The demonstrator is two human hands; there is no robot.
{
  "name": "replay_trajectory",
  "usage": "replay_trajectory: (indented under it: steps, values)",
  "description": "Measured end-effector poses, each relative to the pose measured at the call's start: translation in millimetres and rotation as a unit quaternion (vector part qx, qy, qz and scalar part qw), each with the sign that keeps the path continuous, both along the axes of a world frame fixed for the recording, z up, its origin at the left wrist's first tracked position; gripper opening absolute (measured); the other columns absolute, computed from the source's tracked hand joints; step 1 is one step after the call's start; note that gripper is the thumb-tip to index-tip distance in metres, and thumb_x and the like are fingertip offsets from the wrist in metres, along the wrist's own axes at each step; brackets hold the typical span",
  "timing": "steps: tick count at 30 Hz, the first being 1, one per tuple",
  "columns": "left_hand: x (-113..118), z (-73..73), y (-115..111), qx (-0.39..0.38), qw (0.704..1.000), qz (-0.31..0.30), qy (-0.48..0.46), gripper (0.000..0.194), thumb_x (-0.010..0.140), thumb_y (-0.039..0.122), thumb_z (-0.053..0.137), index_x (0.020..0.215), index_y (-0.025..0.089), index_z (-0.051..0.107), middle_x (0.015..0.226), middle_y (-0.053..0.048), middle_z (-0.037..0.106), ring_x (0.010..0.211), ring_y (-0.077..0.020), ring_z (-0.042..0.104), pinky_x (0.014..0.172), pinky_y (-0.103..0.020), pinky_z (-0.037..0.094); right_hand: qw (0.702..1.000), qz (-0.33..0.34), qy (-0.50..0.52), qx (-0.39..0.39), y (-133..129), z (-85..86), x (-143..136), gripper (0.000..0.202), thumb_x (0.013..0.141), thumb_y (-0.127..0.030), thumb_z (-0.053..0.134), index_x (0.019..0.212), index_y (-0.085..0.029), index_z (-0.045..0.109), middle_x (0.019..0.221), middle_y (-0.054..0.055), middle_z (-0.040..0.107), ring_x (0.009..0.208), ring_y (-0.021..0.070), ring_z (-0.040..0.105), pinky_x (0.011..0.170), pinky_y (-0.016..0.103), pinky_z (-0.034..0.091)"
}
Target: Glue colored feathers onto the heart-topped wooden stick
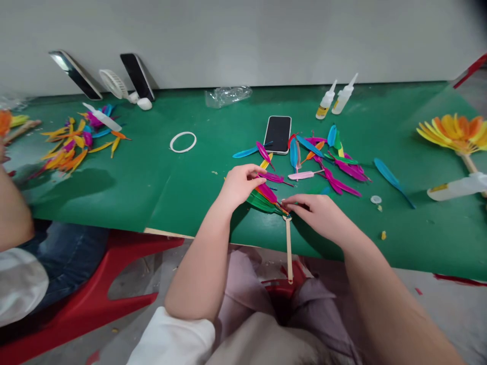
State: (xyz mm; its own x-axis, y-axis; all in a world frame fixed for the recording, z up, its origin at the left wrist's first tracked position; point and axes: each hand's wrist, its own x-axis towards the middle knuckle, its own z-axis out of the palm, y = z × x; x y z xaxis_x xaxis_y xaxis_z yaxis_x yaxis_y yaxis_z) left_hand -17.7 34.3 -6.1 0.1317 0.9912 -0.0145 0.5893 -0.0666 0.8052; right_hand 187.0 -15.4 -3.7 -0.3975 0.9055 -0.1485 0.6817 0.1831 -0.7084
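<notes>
In the head view a wooden stick (288,251) reaches over the table's near edge, with green feathers (261,201) and a magenta feather (267,193) fanned left from its top. My left hand (240,186) is closed at the outer end of this fan, thumb and forefinger pinched on the feathers. At the quill ends, just above the stick's top, the fingers of my right hand (314,210) pinch together on the magenta feather's quill. Exactly what lies between the right fingertips is partly hidden. Loose feathers (344,170) in several colours lie beyond both hands.
Beyond the feathers lie a phone (278,134) and two glue bottles (325,104). A white ring (183,142) rests left of centre. At right are a yellow-orange feather fan (456,134) and another bottle (456,187). Another person's arm (13,208) is at left, near a feather pile (72,144).
</notes>
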Motion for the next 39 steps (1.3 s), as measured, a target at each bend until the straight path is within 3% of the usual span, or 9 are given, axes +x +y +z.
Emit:
replay_trajectory:
  steps: [10, 17, 25, 39]
  values:
    - [0.4, -3.0, 0.3, 0.015, 0.999, 0.01, 0.028, 0.018, 0.072, 0.024, 0.065, 0.088, 0.019, 0.068, 0.075, -0.002, 0.067, 0.068, -0.0139, 0.059, 0.067, -0.027, 0.044, 0.999, 0.034, -0.041, 0.012, -3.5, -2.6, 1.6, 0.029, 0.083, -0.025, 0.044, 0.1, -0.031, 0.068, 0.104, -0.003, 0.067, 0.097, 0.0206, 0.062, 0.085, 0.033, 0.048]
    - [-19.8, -9.8, 5.0, 0.027, 0.995, 0.082, -0.043, 0.028, 0.085, 0.031, 0.046, 0.104, 0.017, 0.061, 0.08, -0.006, 0.068, 0.074, -0.0141, 0.061, 0.071, -0.028, 0.046, 0.997, 0.037, -0.067, 0.015, -4.3, -3.1, 0.5, 0.03, 0.084, -0.028, 0.043, 0.102, -0.031, 0.067, 0.106, -0.002, 0.067, 0.099, 0.0224, 0.062, 0.085, 0.035, 0.049]
    - [-8.2, -11.9, 0.6, -0.024, 0.999, -0.003, -0.024, 0.04, 0.075, 0.025, 0.061, 0.114, 0.021, 0.055, 0.073, -0.001, 0.066, 0.067, -0.014, 0.059, 0.065, -0.028, 0.043, 0.996, 0.041, -0.079, 0.032, -6.6, -1.7, -0.7, 0.03, 0.085, -0.027, 0.043, 0.103, -0.031, 0.067, 0.104, 0.0, 0.068, 0.095, 0.022, 0.063, 0.082, 0.035, 0.05]
    - [-2.1, -10.4, 1.4, -0.013, 1.0, 0.001, -0.001, 0.041, 0.073, 0.018, 0.061, 0.114, 0.021, 0.056, 0.072, 0.0, 0.062, 0.068, -0.0133, 0.057, 0.067, -0.028, 0.044, 0.995, 0.039, -0.091, 0.021, -7.6, -0.4, 2.9, 0.031, 0.085, -0.028, 0.041, 0.102, -0.031, 0.067, 0.104, -0.001, 0.068, 0.095, 0.0219, 0.063, 0.081, 0.034, 0.049]
